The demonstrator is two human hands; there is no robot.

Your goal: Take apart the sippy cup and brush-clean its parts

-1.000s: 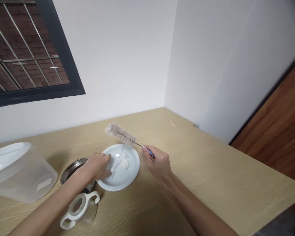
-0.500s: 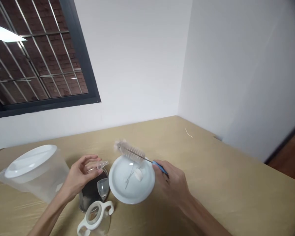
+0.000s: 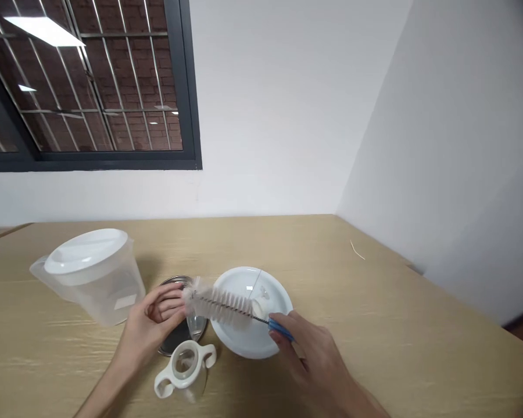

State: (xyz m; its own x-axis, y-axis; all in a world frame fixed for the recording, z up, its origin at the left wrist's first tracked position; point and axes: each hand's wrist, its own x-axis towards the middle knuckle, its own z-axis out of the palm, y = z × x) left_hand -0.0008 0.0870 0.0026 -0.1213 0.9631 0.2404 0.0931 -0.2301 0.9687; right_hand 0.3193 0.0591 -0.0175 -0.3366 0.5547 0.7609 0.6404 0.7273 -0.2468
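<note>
1. Your right hand (image 3: 316,354) pinches the blue handle (image 3: 280,329) of the bottle brush (image 3: 220,304) between thumb and fingers.
2. The bottle brush slants over the white plate (image 3: 248,348), its bristly tip at your left hand's fingertips.
3. Your left hand (image 3: 150,322) is half curled, thumb near the fingers — bristles cover the tips, so whether it pinches anything, you cannot tell.
4. Near it lie a dark metal dish (image 3: 174,341) and the two-handled bottle (image 3: 187,380); a lidded pitcher (image 3: 102,290) stands farther left.
</note>
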